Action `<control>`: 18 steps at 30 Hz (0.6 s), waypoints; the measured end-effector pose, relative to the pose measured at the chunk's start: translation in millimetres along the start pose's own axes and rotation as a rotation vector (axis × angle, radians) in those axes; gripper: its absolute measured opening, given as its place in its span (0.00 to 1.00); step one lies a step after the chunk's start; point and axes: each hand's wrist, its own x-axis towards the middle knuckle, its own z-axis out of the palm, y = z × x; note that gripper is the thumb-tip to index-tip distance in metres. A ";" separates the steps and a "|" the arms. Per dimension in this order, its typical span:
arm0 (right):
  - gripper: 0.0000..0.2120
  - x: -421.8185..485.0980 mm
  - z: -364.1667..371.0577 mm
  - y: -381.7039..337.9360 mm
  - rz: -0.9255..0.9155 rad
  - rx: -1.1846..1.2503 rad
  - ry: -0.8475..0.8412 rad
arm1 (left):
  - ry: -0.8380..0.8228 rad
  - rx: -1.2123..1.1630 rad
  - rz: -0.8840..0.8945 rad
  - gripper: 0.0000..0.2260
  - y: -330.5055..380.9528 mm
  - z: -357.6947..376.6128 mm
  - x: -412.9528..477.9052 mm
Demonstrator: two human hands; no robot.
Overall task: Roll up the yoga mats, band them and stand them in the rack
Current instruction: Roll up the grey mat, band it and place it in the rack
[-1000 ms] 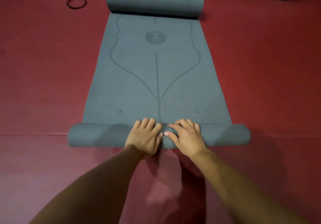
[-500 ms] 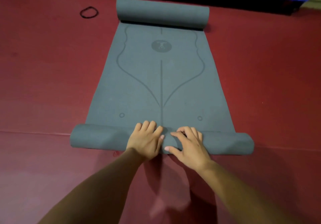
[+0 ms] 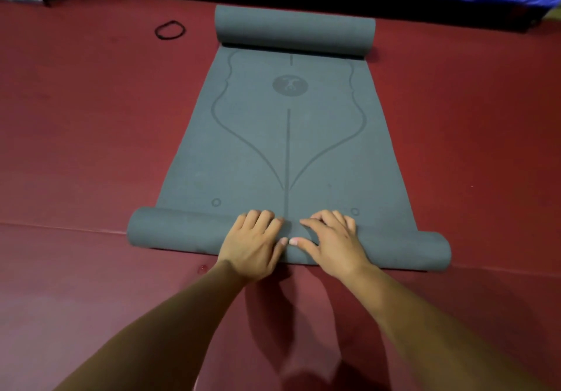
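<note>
Left hand (image 3: pixel 253 243) and right hand (image 3: pixel 332 243) – side by side – grip the half-rolled grey yoga mat (image 3: pixel 288 147).

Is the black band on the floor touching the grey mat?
Apart. The head view shows the black band lying left of the far curl of the grey mat, with bare red floor between them.

There was one grey yoga mat (image 3: pixel 288 147) and one black band (image 3: pixel 170 30), far left. Two hands showed: the left hand (image 3: pixel 253 243) and the right hand (image 3: pixel 332 245).
</note>
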 end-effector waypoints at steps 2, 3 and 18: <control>0.27 -1.4 -3.0 -3.9 0.014 -0.016 0.028 | 0.019 0.025 0.020 0.15 -3.0 2.8 4.2; 0.26 -3.5 -4.6 -6.6 0.033 -0.013 0.047 | 0.029 0.040 0.028 0.14 -4.6 4.4 6.7; 0.30 18.6 3.1 1.8 0.101 0.124 -0.066 | 0.063 -0.007 -0.095 0.16 -2.6 14.9 8.2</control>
